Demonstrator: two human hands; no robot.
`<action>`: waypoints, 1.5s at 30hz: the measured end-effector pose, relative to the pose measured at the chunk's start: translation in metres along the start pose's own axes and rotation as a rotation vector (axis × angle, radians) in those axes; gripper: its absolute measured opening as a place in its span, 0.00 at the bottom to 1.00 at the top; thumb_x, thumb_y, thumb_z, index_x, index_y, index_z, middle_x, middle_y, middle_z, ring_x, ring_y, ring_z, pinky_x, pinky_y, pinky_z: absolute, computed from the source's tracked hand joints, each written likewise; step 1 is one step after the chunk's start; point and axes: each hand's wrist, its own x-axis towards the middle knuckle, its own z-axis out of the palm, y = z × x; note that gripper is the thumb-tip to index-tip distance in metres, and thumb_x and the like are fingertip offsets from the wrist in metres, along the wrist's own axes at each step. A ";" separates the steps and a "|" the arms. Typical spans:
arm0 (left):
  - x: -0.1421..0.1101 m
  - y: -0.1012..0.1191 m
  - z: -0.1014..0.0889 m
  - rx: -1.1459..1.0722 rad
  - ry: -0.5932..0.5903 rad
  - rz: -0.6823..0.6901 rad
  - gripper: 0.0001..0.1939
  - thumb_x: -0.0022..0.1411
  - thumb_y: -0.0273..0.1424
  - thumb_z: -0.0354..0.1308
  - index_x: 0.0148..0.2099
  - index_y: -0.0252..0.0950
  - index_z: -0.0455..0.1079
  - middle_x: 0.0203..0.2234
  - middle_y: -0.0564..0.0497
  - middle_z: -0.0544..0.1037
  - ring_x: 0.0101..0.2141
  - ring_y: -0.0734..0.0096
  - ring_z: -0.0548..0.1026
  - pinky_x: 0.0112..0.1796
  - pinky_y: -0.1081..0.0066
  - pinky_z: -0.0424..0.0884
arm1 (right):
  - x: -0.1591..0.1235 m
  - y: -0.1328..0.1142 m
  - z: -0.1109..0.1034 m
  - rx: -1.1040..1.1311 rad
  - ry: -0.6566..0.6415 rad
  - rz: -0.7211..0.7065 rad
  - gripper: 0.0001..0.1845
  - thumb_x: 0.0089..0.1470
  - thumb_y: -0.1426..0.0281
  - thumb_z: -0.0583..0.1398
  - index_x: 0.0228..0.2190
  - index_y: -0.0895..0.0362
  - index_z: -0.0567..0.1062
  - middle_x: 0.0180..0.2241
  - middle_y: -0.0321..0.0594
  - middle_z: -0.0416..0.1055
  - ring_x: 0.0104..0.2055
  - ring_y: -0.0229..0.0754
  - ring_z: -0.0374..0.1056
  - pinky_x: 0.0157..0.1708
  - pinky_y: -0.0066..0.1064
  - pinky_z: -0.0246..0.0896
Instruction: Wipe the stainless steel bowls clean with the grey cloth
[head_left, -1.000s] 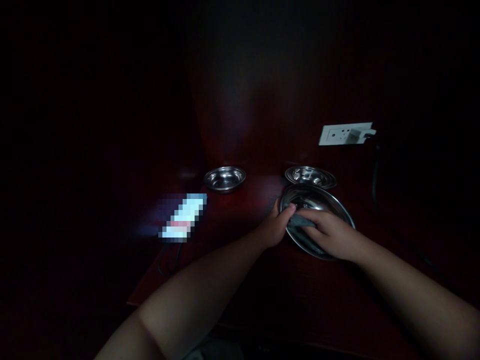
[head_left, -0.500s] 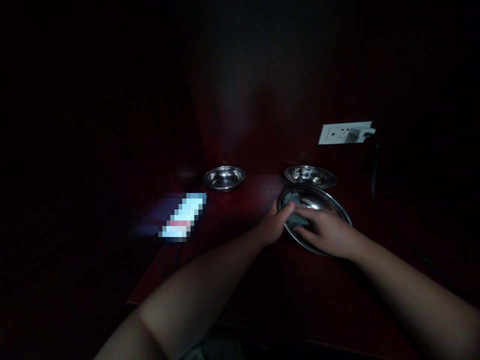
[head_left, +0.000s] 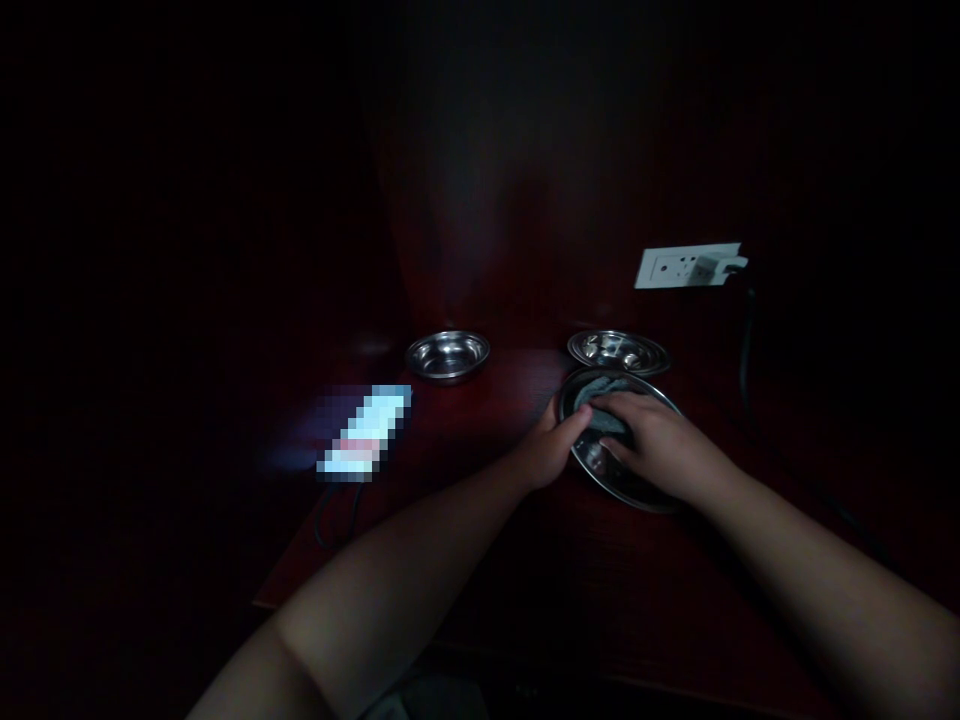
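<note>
A shiny metal plate [head_left: 600, 462] is tilted up off the dark red table. My left hand [head_left: 551, 445] grips its left rim, thumb over the edge and fingers hidden behind. Inside the plate, a grey-green cloth [head_left: 604, 412] lies under my right hand [head_left: 649, 440], whose fingers press it against the metal. Part of the cloth shows past the fingertips. Just behind the held plate rests a second metal dish [head_left: 619, 352], with bright reflections in it. Further left on the table is a small metal bowl [head_left: 448, 356].
A lit, blurred-out phone [head_left: 369, 435] lies at the left with a thin cable below it. On the back wall is a white socket [head_left: 688, 266], with a plug and dark cord [head_left: 748, 350] hanging down. The table [head_left: 480, 420] meets the wall behind the dishes; surroundings are very dark.
My right hand has slid the cloth up towards the plate's far side, uncovering the lower left of the plate. My left hand keeps its grip on the rim.
</note>
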 end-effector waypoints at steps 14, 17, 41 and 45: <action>-0.004 0.003 0.002 -0.005 -0.022 0.005 0.26 0.58 0.41 0.53 0.56 0.35 0.57 0.51 0.41 0.68 0.52 0.59 0.66 0.53 0.58 0.58 | 0.004 0.005 -0.010 -0.213 -0.046 0.158 0.12 0.47 0.72 0.54 0.34 0.55 0.76 0.38 0.45 0.71 0.39 0.49 0.65 0.40 0.39 0.60; -0.003 0.001 0.001 0.014 -0.010 -0.013 0.27 0.57 0.42 0.53 0.56 0.35 0.57 0.52 0.41 0.68 0.52 0.59 0.65 0.54 0.58 0.58 | 0.003 0.008 -0.011 -0.171 -0.110 0.175 0.12 0.45 0.71 0.55 0.32 0.57 0.75 0.35 0.44 0.71 0.37 0.46 0.67 0.38 0.36 0.60; -0.003 -0.001 0.000 0.087 0.005 0.109 0.26 0.59 0.40 0.51 0.57 0.35 0.57 0.51 0.44 0.68 0.52 0.62 0.64 0.55 0.61 0.55 | -0.005 -0.025 -0.018 0.455 -0.342 -0.176 0.08 0.44 0.77 0.52 0.25 0.57 0.70 0.24 0.35 0.69 0.27 0.37 0.64 0.31 0.31 0.61; -0.002 -0.004 -0.001 0.098 0.014 0.097 0.26 0.59 0.41 0.51 0.57 0.35 0.57 0.50 0.44 0.68 0.52 0.62 0.65 0.55 0.60 0.56 | -0.003 -0.028 -0.018 0.492 -0.217 -0.245 0.10 0.45 0.78 0.52 0.29 0.57 0.71 0.32 0.38 0.71 0.34 0.40 0.66 0.38 0.34 0.62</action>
